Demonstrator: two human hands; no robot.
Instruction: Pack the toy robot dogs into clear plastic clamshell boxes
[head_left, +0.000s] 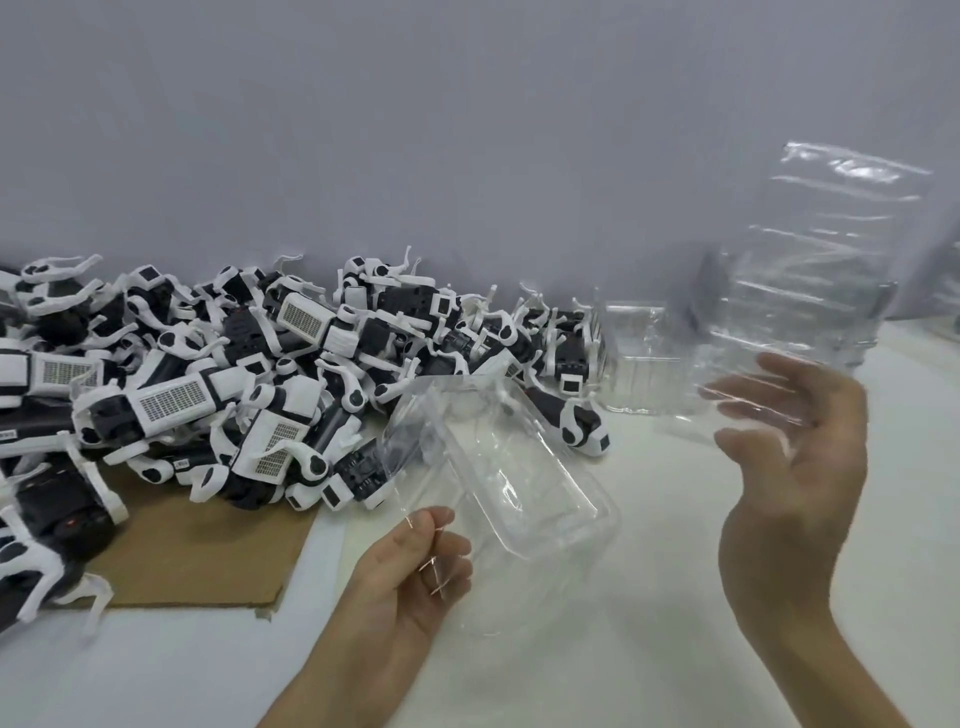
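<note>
No legible text or numbers anywhere (possibly tiny print on the toy robot dogs (171, 402), too blurred)

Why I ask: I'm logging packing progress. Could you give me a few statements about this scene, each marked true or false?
1. The left hand pinches the edge of a clear clamshell box. True.
2. A toy dog already lies inside that box. False: it looks empty, and the toy robot dogs are piled beside and behind it.
3. The pile rests partly on a cardboard sheet. True.
4. The right hand grips a toy dog. False: its spread fingers touch a second clamshell box, raised above the table.
5. Spare clamshell boxes stand near the wall. True.
</note>
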